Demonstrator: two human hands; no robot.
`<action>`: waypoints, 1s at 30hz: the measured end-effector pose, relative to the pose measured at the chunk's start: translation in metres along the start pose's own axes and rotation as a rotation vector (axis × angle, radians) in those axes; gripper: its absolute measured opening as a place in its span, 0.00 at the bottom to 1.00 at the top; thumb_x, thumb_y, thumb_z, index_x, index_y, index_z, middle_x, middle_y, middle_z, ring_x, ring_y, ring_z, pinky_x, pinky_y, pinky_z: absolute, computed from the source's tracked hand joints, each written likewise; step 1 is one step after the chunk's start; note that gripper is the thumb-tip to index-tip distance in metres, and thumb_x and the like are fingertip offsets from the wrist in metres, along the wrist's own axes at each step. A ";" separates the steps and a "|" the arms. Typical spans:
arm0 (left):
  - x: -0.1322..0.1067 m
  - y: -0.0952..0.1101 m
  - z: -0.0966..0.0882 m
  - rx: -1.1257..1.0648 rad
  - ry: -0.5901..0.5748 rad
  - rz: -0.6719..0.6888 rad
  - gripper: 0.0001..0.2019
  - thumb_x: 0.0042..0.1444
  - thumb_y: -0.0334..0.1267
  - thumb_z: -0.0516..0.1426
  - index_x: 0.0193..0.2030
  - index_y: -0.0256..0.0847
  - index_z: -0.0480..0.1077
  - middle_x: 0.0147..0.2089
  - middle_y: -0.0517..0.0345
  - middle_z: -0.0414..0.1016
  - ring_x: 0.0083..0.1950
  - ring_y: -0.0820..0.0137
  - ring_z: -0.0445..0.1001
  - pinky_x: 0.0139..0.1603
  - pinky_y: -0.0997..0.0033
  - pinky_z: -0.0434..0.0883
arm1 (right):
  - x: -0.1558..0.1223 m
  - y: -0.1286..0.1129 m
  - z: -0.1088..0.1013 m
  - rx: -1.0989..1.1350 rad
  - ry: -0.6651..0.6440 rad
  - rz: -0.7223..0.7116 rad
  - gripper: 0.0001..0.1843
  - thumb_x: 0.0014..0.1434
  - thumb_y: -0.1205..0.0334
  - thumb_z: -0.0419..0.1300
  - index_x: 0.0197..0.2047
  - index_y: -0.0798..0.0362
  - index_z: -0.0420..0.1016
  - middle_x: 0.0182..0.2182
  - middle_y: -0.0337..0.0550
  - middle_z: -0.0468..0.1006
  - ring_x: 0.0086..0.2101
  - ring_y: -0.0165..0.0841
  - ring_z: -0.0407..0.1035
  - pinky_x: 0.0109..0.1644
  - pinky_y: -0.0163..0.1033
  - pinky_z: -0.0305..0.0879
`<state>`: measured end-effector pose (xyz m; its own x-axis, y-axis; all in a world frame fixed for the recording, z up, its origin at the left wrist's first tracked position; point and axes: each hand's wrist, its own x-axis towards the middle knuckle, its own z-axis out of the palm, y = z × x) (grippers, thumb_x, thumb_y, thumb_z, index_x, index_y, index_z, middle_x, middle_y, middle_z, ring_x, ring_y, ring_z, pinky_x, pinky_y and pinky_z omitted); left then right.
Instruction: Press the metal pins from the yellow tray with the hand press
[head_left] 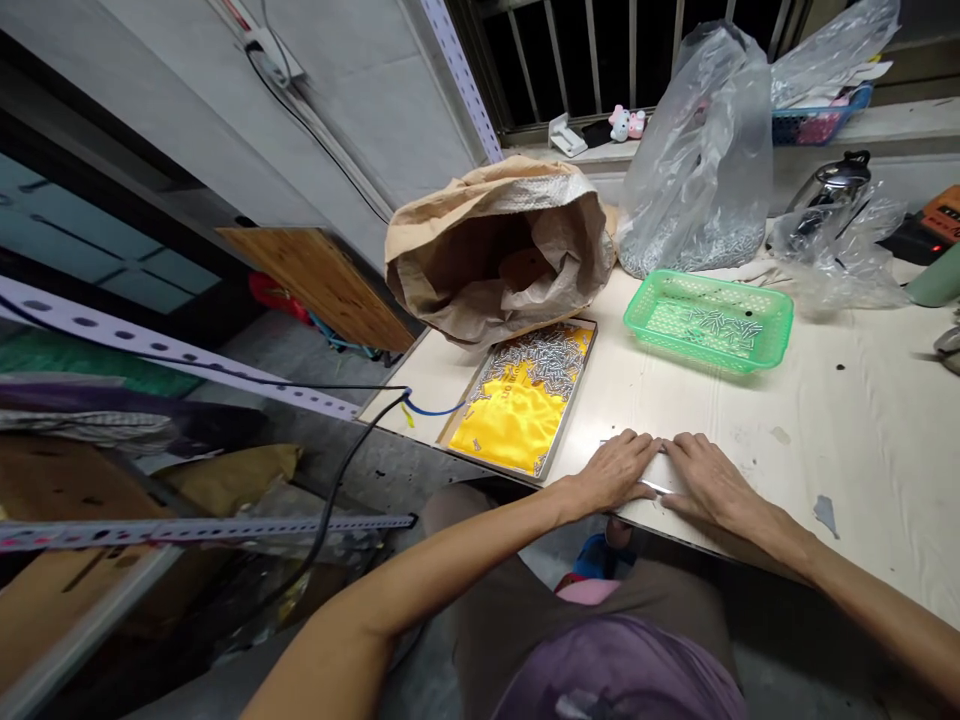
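My left hand (616, 470) and my right hand (711, 480) meet at the front edge of the table, fingertips almost touching. Both have bent fingers with the thumbs drawn in. Between the thumbs shows a thin, pale, shiny strip (655, 488), too small to name, and the fingers hide whatever else they hold. Left of my hands lies a shallow tray (553, 452) lined with yellow cloth (517, 415). Small silver metal pins or screws (551, 358) are heaped at its far end. Beyond my hands stands a green plastic basket (637, 325) with more small silver pieces (724, 328) in it.
An open woven sack (495, 210) sits behind the tray. A clear plastic bag of metal pieces (694, 170) stands at the back, near a kettle (836, 180) and crumpled plastic (844, 260). Black cable (330, 500) hangs by the table's left edge. Metal shelving (225, 530) is at left.
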<state>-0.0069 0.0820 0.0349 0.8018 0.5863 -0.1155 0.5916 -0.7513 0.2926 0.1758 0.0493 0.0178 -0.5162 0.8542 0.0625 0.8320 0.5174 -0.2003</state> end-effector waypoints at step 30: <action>-0.035 0.047 0.060 -0.094 0.391 0.026 0.16 0.65 0.41 0.47 0.54 0.36 0.64 0.57 0.46 0.70 0.62 0.63 0.63 0.65 0.57 0.59 | 0.033 0.025 -0.015 0.057 0.048 0.170 0.14 0.63 0.62 0.48 0.37 0.51 0.75 0.34 0.51 0.74 0.37 0.43 0.65 0.42 0.49 0.62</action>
<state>-0.0022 0.0074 -0.0041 0.7130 0.6522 0.2575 0.5465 -0.7470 0.3787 0.1824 0.0911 0.0292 -0.3573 0.9314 0.0696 0.8930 0.3625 -0.2668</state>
